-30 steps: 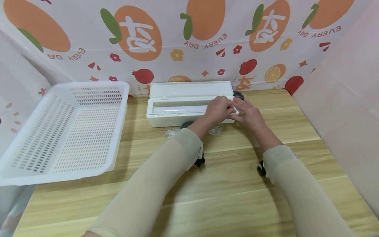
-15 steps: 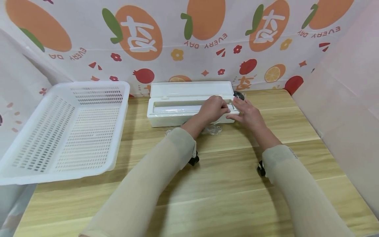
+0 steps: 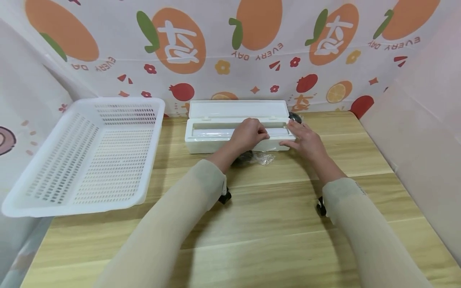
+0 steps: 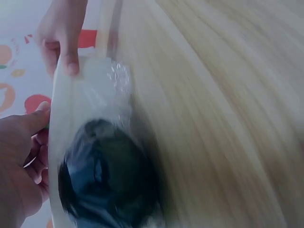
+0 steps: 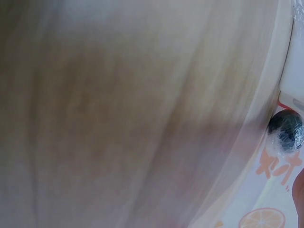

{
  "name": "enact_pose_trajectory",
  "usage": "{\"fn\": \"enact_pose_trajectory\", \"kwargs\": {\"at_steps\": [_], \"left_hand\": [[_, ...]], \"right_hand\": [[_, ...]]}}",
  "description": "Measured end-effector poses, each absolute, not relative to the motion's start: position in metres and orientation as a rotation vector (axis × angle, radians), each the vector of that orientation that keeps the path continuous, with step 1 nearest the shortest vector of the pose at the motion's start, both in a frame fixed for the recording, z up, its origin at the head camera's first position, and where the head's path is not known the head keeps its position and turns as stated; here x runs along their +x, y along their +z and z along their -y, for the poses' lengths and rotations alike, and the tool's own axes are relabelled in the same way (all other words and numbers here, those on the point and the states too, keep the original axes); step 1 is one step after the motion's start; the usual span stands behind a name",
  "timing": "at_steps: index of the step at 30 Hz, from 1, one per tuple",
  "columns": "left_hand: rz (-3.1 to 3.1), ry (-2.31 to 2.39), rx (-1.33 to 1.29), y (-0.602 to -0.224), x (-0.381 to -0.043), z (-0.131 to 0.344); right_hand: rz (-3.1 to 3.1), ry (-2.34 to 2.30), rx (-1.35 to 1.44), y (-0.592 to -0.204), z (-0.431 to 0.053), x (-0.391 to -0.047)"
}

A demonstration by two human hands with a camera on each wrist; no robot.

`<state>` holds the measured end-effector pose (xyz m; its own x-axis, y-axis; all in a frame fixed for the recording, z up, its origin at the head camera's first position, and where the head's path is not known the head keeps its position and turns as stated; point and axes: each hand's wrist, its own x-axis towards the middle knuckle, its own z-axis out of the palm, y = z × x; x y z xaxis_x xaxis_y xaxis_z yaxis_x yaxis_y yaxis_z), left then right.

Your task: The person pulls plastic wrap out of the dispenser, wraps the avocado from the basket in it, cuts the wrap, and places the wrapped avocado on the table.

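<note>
A white cling film box (image 3: 199, 146) stands on the table with its lid raised and a pale roll (image 3: 212, 133) lying inside. My left hand (image 3: 248, 135) is at the middle of the front rim, its fingers curled and thumb against the rim; anything smaller between the fingertips is hidden. At the box's right end my right hand (image 3: 306, 140) grips the corner, thumb on the front face. Against the front lies a dark, round, film-wrapped thing (image 4: 107, 175), partly behind my left forearm in the head view. Clear film (image 3: 264, 158) spreads beside it.
A white perforated basket (image 3: 153, 156) stands at the left. Another dark, wrapped round thing (image 5: 286, 130) sits behind the box's right end. A fruit-print curtain (image 3: 216, 36) hangs behind the wooden table (image 3: 273, 240).
My left hand has travelled left along the box's front rim, away from my right hand. My right hand keeps its place on the right end. The head view has shifted slightly.
</note>
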<state>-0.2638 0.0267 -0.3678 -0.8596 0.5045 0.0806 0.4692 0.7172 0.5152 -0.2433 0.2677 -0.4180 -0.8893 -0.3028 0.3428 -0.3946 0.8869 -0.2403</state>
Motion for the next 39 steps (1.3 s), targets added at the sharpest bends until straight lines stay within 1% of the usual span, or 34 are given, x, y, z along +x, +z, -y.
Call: {"fn": "enact_pose_trajectory", "kwargs": {"at_steps": [8,12,24,30,39], "left_hand": [[-2.836,0.858,0.815,-0.367,-0.263,0.005],[-2.827,0.874,0.773,-0.368,-0.263,0.016],[-2.858,0.918,0.769,-0.380,-0.260,0.022],[-2.882,0.945,0.800,-0.377,-0.260,0.026],[-2.866,0.948,0.778,-0.372,-0.259,0.040]], "right_hand": [[2.717,0.482,0.518,-0.421,-0.274,-0.241],[2.742,0.489,0.497,-0.421,-0.275,-0.239],[2.731,0.477,0.530,-0.423,-0.271,-0.239],[2.711,0.449,0.518,-0.422,-0.270,-0.239],[2.731,0.464,0.523,-0.419,-0.267,-0.241]]}}
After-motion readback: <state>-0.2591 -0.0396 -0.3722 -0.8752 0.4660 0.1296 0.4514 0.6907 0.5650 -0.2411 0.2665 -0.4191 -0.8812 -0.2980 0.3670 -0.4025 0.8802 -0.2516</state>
